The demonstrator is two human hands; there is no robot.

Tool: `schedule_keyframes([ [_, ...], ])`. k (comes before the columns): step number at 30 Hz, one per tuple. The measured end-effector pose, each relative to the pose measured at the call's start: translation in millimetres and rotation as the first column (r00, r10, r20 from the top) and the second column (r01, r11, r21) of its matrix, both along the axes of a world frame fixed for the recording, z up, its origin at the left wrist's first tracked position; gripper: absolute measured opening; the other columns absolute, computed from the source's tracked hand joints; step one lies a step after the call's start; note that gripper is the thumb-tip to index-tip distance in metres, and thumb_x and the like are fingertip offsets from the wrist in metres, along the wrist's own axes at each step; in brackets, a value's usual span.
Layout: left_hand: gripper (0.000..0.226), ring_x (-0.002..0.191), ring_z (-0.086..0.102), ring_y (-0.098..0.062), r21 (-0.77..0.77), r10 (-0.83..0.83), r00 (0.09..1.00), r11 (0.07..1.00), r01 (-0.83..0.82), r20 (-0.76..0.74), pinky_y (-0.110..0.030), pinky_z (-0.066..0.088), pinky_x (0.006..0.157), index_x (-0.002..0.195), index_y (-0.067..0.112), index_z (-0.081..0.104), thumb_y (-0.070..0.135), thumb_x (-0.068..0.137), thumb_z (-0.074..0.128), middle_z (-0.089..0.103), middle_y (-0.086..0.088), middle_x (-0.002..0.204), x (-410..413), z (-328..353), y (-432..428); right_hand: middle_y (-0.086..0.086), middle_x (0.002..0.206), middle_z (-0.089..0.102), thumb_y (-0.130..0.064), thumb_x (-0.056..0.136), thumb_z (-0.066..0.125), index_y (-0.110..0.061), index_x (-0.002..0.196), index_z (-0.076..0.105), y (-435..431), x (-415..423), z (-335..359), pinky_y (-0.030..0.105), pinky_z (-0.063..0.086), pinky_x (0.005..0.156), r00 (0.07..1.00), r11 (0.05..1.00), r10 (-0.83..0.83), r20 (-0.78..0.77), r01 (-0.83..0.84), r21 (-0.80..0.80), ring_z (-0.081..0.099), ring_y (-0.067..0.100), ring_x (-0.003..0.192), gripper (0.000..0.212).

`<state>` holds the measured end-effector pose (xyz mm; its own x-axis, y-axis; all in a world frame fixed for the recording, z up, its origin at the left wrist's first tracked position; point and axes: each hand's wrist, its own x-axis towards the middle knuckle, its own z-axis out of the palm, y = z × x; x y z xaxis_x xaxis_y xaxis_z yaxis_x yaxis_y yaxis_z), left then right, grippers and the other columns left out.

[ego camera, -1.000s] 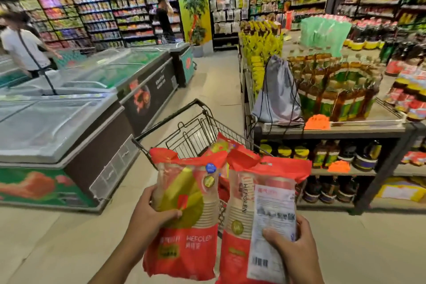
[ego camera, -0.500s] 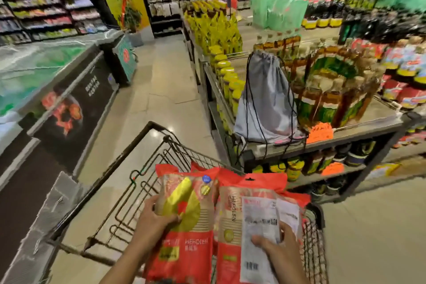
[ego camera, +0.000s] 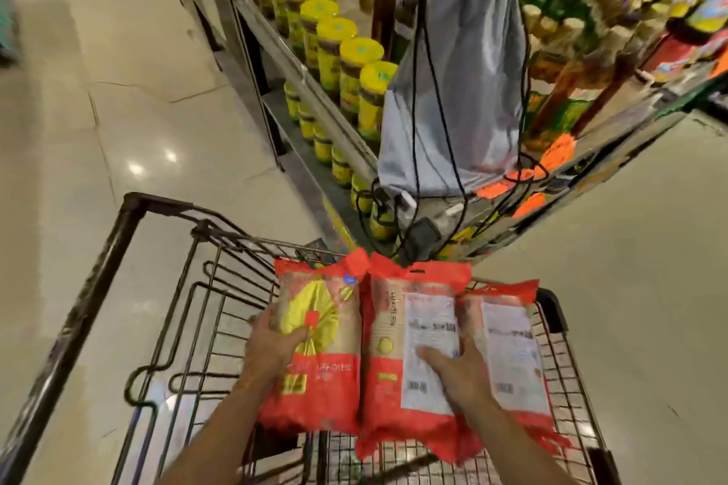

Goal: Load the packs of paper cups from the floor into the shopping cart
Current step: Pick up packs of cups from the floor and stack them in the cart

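Three red packs of paper cups are over the wire shopping cart [ego camera: 205, 311]. My left hand [ego camera: 272, 346] grips the left pack [ego camera: 327, 358], whose front shows a yellow design. My right hand [ego camera: 457, 370] grips the middle pack [ego camera: 394, 346], its white label side up. A third pack [ego camera: 512, 350] lies to the right, close against the cart's right rim, label up; whether my right hand also holds it I cannot tell. The packs hover low inside the basket, above its wire floor.
A metal display shelf [ego camera: 315, 98] with yellow-lidded jars [ego camera: 354, 63] and bottles stands just beyond the cart. A grey drawstring bag [ego camera: 465, 71] rests on it, its black cords dangling toward the cart's front. Pale tiled floor [ego camera: 118, 91] lies left and right.
My view has tipped down and closer to the cart. Both hands have lowered the packs from chest height into the basket, and a third pack now shows on the right.
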<state>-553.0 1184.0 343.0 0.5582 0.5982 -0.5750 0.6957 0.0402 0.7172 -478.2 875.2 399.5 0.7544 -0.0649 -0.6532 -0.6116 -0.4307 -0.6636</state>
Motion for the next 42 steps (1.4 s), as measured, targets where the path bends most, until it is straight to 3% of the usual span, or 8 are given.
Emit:
schedule_keyframes([
  [7, 0.065, 0.101, 0.068, -0.027, 0.271, -0.248, 0.968, 0.930, 0.248, -0.035, -0.052, 0.057, 0.087, 0.123, 0.023, 0.060, 0.056, 0.069, 0.074, 0.070, -0.001, 0.109, -11, 26, -10, -0.001, 0.126, 0.068, -0.071, 0.057, 0.079, -0.037, 0.136, 0.048, 7, -3, 13, 0.045, 0.054, 0.097, 0.959, 0.941, 0.274, 0.069, -0.253, -0.225, 0.067, 0.024, 0.111, 0.091],
  [11, 0.058, 0.114, 0.059, -0.035, 0.589, -0.477, 0.870, 0.670, 0.452, -0.125, -0.047, 0.048, 0.098, 0.129, 0.010, 0.057, 0.049, 0.086, 0.062, 0.064, -0.014, 0.121, -3, 120, -50, 0.007, 0.154, 0.042, -0.074, 0.081, 0.050, -0.024, 0.156, 0.022, 2, -23, 87, 0.044, 0.040, 0.108, 0.817, 0.715, 0.564, 0.122, -0.409, -0.567, 0.044, 0.031, 0.135, 0.095],
  [16, 0.066, 0.119, 0.061, -0.037, 0.762, -0.827, 0.541, 0.248, 0.598, -0.155, -0.051, 0.049, 0.099, 0.141, 0.018, 0.047, 0.052, 0.086, 0.053, 0.064, -0.014, 0.133, 16, 241, -173, 0.014, 0.148, 0.053, -0.069, 0.081, 0.038, -0.023, 0.150, 0.044, -73, -72, 170, 0.057, 0.039, 0.110, 0.726, 0.600, 0.639, 0.254, -0.264, -0.755, 0.051, 0.039, 0.134, 0.083],
  [23, 0.075, 0.116, 0.061, -0.038, 0.917, -0.966, 0.057, -0.221, 0.332, -0.254, -0.050, 0.053, 0.096, 0.140, 0.010, 0.057, 0.056, 0.082, 0.045, 0.062, -0.015, 0.134, -38, 354, -430, 0.011, 0.157, 0.044, -0.071, 0.085, 0.020, -0.026, 0.152, 0.043, -287, -217, 281, 0.059, 0.034, 0.115, 0.873, 0.598, 0.341, 0.350, 0.086, -0.797, 0.043, 0.034, 0.143, 0.084],
  [26, 0.073, 0.115, 0.062, -0.038, 0.938, -0.959, -0.107, -0.278, 0.209, -0.261, -0.050, 0.053, 0.095, 0.137, 0.011, 0.059, 0.057, 0.082, 0.046, 0.064, -0.015, 0.132, -96, 376, -551, 0.004, 0.169, 0.015, -0.073, 0.079, 0.002, -0.031, 0.160, 0.015, -388, -304, 300, 0.053, 0.010, 0.125, 0.906, 0.547, 0.165, 0.390, 0.245, -0.801, 0.015, 0.029, 0.155, 0.093],
  [31, 0.072, 0.129, 0.057, -0.036, 0.935, -0.856, -0.423, -0.351, 0.055, -0.296, -0.051, 0.046, 0.107, 0.146, 0.016, 0.051, 0.057, 0.087, 0.057, 0.057, -0.012, 0.146, -208, 386, -735, 0.010, 0.150, 0.054, -0.068, 0.087, 0.029, -0.025, 0.146, 0.050, -520, -454, 297, 0.060, 0.041, 0.109, 0.876, 0.437, -0.222, 0.429, 0.483, -0.759, 0.053, 0.036, 0.134, 0.076],
  [35, 0.075, 0.134, 0.054, -0.033, 0.932, -0.707, -0.639, -0.359, -0.045, -0.303, -0.048, 0.042, 0.111, 0.151, 0.018, 0.044, 0.058, 0.089, 0.055, 0.054, -0.010, 0.151, -296, 392, -847, 0.005, 0.167, 0.025, -0.071, 0.079, 0.007, -0.031, 0.158, 0.025, -584, -563, 291, 0.051, 0.012, 0.123, 0.766, 0.316, -0.450, 0.459, 0.617, -0.721, 0.022, 0.029, 0.153, 0.090],
  [42, 0.075, 0.136, 0.051, -0.035, 0.906, -0.499, -0.805, -0.408, -0.109, -0.322, -0.048, 0.040, 0.112, 0.151, 0.017, 0.045, 0.055, 0.089, 0.062, 0.052, -0.012, 0.152, -384, 375, -989, -0.001, 0.168, 0.019, -0.068, 0.096, 0.032, -0.031, 0.159, 0.019, -673, -667, 276, 0.047, 0.016, 0.124, 0.623, 0.145, -0.668, 0.408, 0.646, -0.750, 0.021, 0.023, 0.153, 0.074],
])
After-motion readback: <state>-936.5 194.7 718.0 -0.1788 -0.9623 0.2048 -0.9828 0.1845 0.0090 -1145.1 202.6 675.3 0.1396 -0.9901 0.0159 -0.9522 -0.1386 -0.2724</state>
